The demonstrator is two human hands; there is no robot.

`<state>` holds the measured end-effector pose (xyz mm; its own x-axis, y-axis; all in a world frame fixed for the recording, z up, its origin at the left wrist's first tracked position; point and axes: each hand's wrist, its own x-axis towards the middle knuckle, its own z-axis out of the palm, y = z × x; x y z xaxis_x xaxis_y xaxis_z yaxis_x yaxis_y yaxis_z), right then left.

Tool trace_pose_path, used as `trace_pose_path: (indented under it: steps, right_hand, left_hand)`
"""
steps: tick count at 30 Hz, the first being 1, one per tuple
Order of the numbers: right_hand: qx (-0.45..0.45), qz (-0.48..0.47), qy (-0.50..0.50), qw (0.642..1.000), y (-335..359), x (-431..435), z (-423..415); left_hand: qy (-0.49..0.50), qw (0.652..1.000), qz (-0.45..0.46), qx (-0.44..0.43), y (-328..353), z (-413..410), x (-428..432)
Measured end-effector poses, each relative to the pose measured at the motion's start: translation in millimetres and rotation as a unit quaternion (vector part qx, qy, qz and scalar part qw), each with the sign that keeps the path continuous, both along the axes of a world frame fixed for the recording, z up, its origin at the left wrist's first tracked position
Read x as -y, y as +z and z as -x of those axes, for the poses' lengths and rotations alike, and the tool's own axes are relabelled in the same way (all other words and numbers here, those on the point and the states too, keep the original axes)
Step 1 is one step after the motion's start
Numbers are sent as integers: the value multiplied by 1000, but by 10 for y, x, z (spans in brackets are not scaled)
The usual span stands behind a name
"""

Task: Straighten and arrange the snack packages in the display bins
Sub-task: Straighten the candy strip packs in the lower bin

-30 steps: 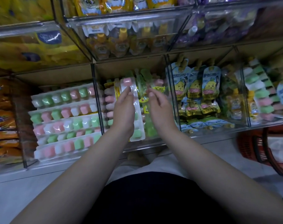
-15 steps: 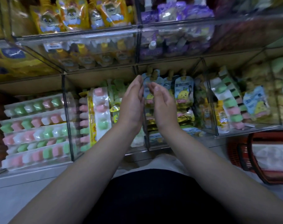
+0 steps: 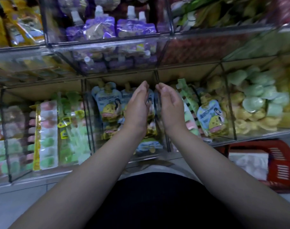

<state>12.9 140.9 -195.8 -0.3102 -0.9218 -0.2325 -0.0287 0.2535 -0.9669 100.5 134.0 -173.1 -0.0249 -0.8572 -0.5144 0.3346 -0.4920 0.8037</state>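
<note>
The person is holding the left hand [image 3: 137,111] and right hand [image 3: 171,111] up close together, palms facing, fingers nearly straight, gripping nothing. Just behind them pale blue spouted pouches [image 3: 107,103] are standing in a clear bin [image 3: 88,123]. Strips of jelly cups [image 3: 47,134] are leaning left of the left hand, purple pouches [image 3: 99,28] are sitting above both hands, and a red basket [image 3: 283,162] is lying below and right of the right hand.

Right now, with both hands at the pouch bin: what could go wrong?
1. The left hand and right hand are open and grip nothing. Pressing the upright pouches between the palms could tip them out of line.
2. A stray pouch leans on the jelly strips in the next bin to the right, and it may get missed.
</note>
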Motion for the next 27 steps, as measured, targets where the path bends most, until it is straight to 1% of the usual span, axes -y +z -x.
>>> trace_pose_path:
  steps: [5, 9, 12, 15, 18, 23, 27]
  right_hand:
    - [-21, -31, 4, 999, -120, 59, 397]
    - [-39, -82, 29, 995, -212, 54, 709]
    - [-37, -119, 26, 992, -321, 47, 848]
    - [-59, -130, 29, 989, -379, 51, 908]
    - [-98, -139, 56, 984, -440, 77, 927]
    - [-167, -155, 126, 966, -524, 104, 904]
    - [-203, -151, 159, 954, -524, 111, 894]
  left_hand:
    - [-3, 1000, -21, 15, -134, 389, 45]
    - [-12, 999, -44, 24, -320, 660, 53]
    - [-17, 997, -61, 47, -452, 805, 50]
    - [-18, 995, -81, 55, -535, 901, 70]
    - [-25, 992, -116, 33, -559, 983, 75]
    - [11, 983, -182, -34, -625, 1045, 58]
    - [0, 979, -193, -62, -665, 991, 75]
